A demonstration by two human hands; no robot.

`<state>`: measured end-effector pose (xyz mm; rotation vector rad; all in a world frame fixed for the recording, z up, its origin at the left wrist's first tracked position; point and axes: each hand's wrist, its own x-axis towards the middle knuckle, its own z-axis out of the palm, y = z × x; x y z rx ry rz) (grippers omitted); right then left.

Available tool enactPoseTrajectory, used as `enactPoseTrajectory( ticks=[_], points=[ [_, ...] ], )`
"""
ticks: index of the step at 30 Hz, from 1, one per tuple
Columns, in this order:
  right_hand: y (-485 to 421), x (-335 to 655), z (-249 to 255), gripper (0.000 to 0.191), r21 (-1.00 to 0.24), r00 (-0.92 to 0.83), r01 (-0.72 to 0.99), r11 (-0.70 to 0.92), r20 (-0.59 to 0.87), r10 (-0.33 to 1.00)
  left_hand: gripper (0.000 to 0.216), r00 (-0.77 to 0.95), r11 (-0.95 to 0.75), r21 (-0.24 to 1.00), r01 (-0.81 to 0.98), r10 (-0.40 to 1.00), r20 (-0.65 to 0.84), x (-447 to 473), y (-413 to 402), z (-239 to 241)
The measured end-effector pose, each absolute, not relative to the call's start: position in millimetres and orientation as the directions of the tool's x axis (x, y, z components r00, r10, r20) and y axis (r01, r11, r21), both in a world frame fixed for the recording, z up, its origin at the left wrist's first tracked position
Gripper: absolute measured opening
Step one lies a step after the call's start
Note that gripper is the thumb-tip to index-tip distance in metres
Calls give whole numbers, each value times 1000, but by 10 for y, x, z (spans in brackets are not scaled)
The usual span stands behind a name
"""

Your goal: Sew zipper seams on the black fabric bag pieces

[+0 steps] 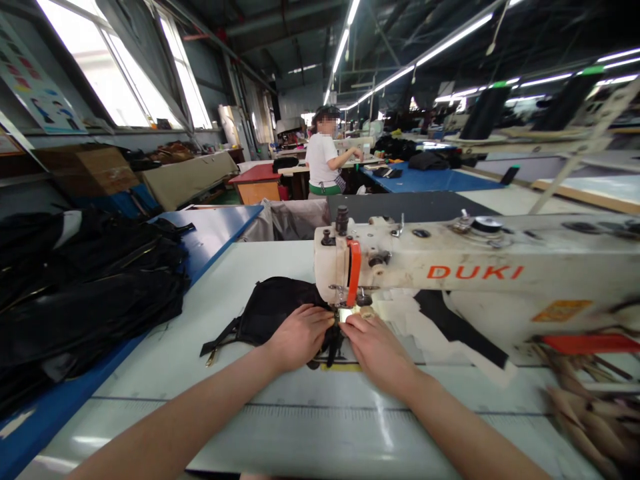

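Note:
A black fabric bag piece (280,303) lies on the sewing machine's table, left of the needle, with a strap end and a metal zipper pull (212,358) sticking out to the left. My left hand (303,337) presses on its right part, fingers held together, fingertips close to the presser foot. Just right of the needle, my right hand (375,347) has its fingers bent together at the edge of the same piece; the thumb's grip is partly hidden. Above both hands is the head of the white sewing machine (333,267), its small lamp lighting the needle area.
Black bags (90,287) are heaped on a blue table at left. White scraps (400,320) and a black strip (465,327) lie under the machine arm. A blurred brown bundle (595,413) is at lower right. Farther back, a person (323,157) sits working.

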<state>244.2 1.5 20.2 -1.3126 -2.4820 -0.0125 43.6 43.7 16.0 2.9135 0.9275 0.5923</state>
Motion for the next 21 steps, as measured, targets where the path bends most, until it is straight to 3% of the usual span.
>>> enactPoseTrajectory(
  ticks=[21],
  points=[
    [-11, 2485, 210, 24, -230, -449, 819, 526, 315, 836, 23, 709, -783, 130, 608, 609, 356, 532, 607, 125]
  ],
)
